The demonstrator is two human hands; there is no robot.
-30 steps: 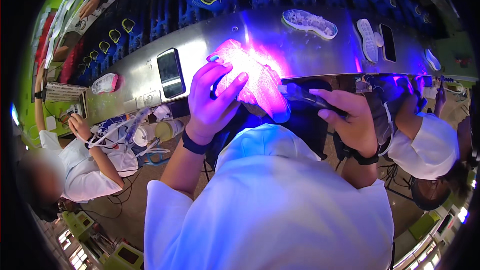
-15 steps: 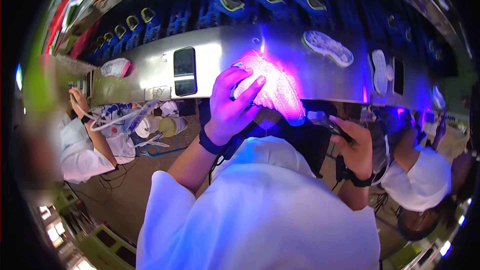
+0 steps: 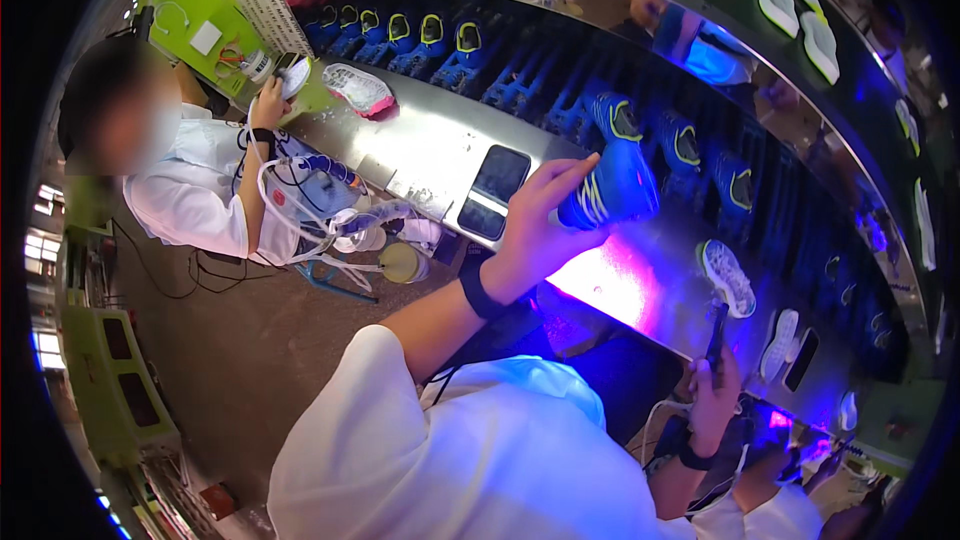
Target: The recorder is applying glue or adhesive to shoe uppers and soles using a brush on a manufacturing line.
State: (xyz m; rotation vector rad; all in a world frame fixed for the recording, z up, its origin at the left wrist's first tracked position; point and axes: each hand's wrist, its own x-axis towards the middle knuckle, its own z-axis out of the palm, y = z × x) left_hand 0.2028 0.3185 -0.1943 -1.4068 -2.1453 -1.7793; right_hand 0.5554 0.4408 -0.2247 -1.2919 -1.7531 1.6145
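My left hand [image 3: 545, 225] is closed round a blue shoe [image 3: 612, 188] with pale side stripes, above the line where the steel bench meets the dark conveyor. Whether the shoe touches the rack there cannot be told. Near the bench's front edge, my right hand [image 3: 714, 398] grips a dark-handled brush [image 3: 716, 336], pointing up and away. The brush's far end is close to a loose white sole [image 3: 728, 278] lying on the bench. Pink and violet light falls on the steel bench [image 3: 425, 165] just below the shoe.
Blue shoes [image 3: 680, 140] stand in rows on the conveyor [image 3: 520, 90]. A phone [image 3: 500, 180], a pink-edged sole [image 3: 358, 90] and another white sole [image 3: 779, 344] lie on the bench. To the left a co-worker [image 3: 200, 180] handles a sole. More soles [image 3: 775, 0] rest on the upper shelf.
The view has turned. My left hand has carried the shoe from the pink light, where its underside was lit, away toward the conveyor. My right hand has raised the brush, now farther from the shoe.
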